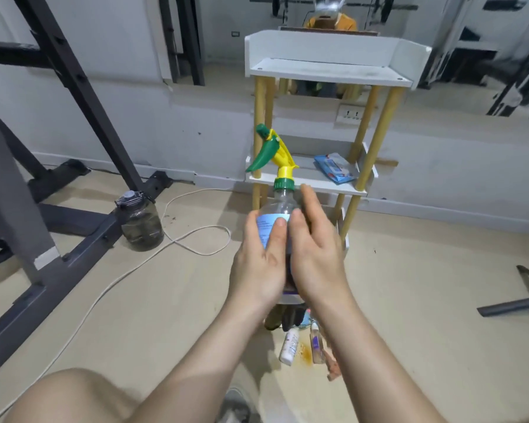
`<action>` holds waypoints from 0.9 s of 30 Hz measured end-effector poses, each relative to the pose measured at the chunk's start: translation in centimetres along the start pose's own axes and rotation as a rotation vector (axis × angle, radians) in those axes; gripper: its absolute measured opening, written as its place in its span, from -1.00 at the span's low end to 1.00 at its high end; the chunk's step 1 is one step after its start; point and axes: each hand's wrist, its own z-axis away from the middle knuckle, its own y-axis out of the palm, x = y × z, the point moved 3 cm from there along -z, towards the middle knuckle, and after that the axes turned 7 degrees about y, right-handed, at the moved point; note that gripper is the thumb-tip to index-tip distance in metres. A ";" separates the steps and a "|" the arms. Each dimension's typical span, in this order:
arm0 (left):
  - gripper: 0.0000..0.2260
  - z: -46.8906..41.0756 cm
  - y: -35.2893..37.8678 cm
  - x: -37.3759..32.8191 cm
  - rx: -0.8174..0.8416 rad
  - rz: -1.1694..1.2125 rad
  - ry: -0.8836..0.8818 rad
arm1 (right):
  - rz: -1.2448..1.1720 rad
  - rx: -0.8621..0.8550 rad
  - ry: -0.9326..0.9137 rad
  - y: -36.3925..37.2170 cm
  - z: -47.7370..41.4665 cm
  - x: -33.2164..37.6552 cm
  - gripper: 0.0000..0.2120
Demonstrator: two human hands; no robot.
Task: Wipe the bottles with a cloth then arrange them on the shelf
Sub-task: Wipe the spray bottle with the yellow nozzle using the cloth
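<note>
I hold a clear spray bottle (280, 203) upright in front of the shelf; it has a yellow and green trigger head and a pale blue label. My left hand (258, 264) grips its body from the left, thumb across the label. My right hand (313, 254) lies against its right side, fingers fairly straight and pointing up, thumb on the front. Something dark shows between my palms; I cannot tell if it is a cloth. The white shelf unit (330, 71) with yellow posts stands behind. Two small bottles (289, 346) lie on the floor below my arms.
A blue packet (335, 167) lies on the middle shelf. A dark water jug (141, 221) and a white cord (196, 239) sit on the floor at left, beside a black gym rack (74, 71). A mirror lines the wall. Dark metal bars (516, 303) lie at right.
</note>
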 end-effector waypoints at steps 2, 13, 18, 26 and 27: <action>-0.38 -0.5 0.0 0.5 -0.016 0.081 -0.032 | 0.098 0.056 -0.135 0.7 2.4 -0.1 -0.50; -0.47 0.2 -1.8 -1.9 -0.051 -0.331 0.120 | -0.118 0.057 0.199 1.4 1.1 -0.8 -0.35; -0.62 -1.2 -3.4 -3.4 0.033 0.053 0.149 | -0.503 0.029 0.326 0.9 -2.0 0.0 -0.35; -0.49 -2.7 -2.7 -2.4 0.246 0.461 -0.168 | -0.468 0.089 0.304 0.8 -4.3 1.7 -0.65; -0.49 -3.3 -2.9 -1.9 0.190 0.401 -0.143 | -0.434 0.082 0.277 1.5 -4.3 1.9 -0.64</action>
